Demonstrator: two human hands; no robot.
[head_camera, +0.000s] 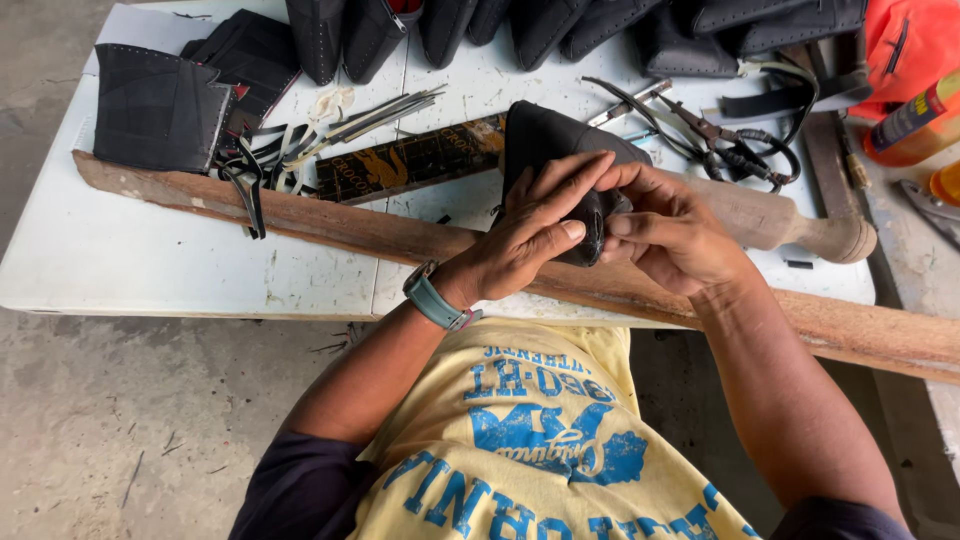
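While you hold the black leather piece (560, 150) over the long wooden plank (330, 225), both of your hands are closed on its near end, just in front of your chest. Your left hand (530, 235), the one with the grey-green watch strap (432, 298), lies over the top with the fingers stretched toward 2 o'clock, and its thumb presses on the folded edge. Your right hand (665, 225) comes from 4 o'clock and pinches the same edge between thumb and fingers. I judge that you are in the step of folding or pressing down the edge of this piece; whether glue is on it I cannot tell, because your fingers cover the seam.

For the next move you need a firm, even pressure along the edge, and the piece must turn a little so the next part of the edge comes under your thumbs. The pliers (700, 125) lie at 1 o'clock from the piece, well apart, and the bundle of thin strips (330, 130) at 10 o'clock. More black pieces (160, 105) rest at the far side of the white table (150, 270), near 11 o'clock
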